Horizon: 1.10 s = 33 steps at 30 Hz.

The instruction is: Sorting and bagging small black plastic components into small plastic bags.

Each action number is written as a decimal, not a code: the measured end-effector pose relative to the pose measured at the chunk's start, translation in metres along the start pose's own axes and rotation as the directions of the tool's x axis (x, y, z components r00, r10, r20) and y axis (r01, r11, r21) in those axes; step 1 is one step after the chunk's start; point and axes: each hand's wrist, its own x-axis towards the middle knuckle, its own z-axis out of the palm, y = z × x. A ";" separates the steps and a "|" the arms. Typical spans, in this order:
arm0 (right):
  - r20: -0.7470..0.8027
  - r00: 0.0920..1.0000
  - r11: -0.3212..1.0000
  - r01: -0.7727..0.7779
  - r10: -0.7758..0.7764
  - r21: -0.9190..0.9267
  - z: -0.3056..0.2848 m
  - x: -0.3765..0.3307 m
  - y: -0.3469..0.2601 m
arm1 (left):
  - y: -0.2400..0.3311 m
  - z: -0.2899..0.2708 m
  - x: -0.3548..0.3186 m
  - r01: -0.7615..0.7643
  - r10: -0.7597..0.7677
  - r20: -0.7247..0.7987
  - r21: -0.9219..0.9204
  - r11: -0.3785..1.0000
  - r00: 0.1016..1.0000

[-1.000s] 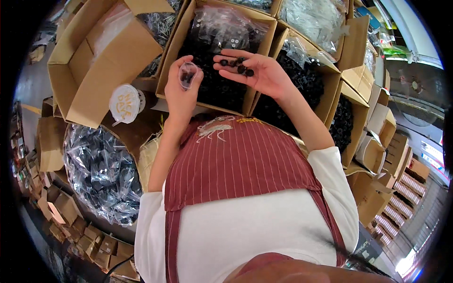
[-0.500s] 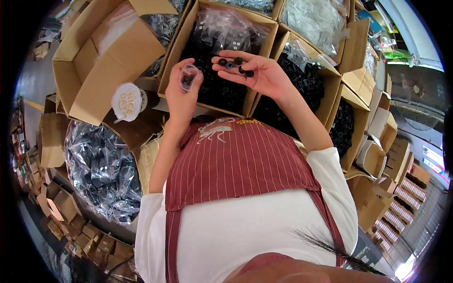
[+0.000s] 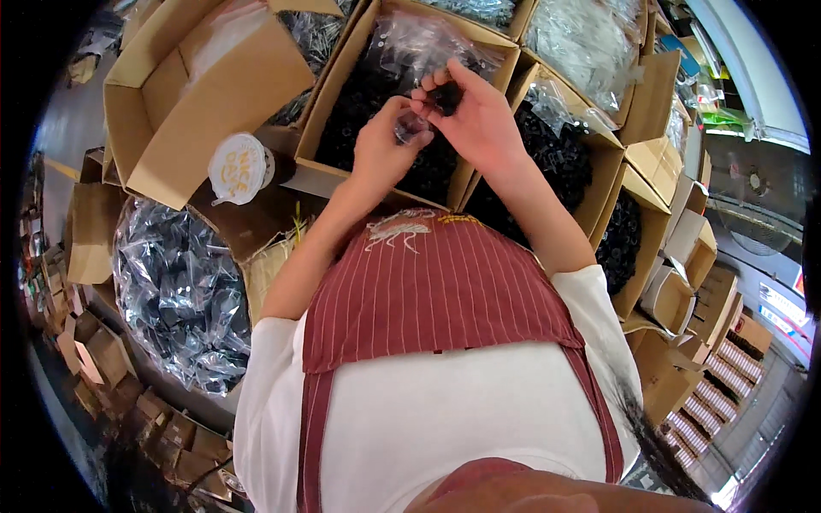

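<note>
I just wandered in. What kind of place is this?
Probably a packing workshop or parts storeroom: there are open cardboard boxes of small black parts, a heap of filled clear plastic bags, and more cartons at the lower left.

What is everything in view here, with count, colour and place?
Small container: one, clear, in the left hand
Small loose parts: several, black, in the right hand
Parts boxes: three, brown with black parts inside, centre to right
Clear bags: many, transparent, upper centre and upper right
Lidded cup: one, white lid, left of the left hand
Bagged parts: many, dark, left
Large flapped box: one, brown, upper left
Apron: one, striped maroon, on the person
Shirt: one, white, under the apron
Hands: two, bare, upper centre
</note>
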 end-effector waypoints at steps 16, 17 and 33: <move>0.306 0.899 0.715 0.436 -0.314 -0.546 0.036 -0.017 0.009 | -0.002 0.014 0.005 -0.164 0.167 -0.001 -0.199 0.966 0.986; 0.337 0.887 0.708 0.457 -0.316 -0.539 0.037 -0.019 0.007 | 0.000 0.013 0.005 -0.184 0.178 -0.046 -0.230 0.956 0.983; 0.432 0.822 0.237 0.533 -0.370 -0.812 -0.007 -0.060 -0.070 | 0.059 -0.054 -0.010 0.171 -0.082 0.513 -0.129 0.977 0.854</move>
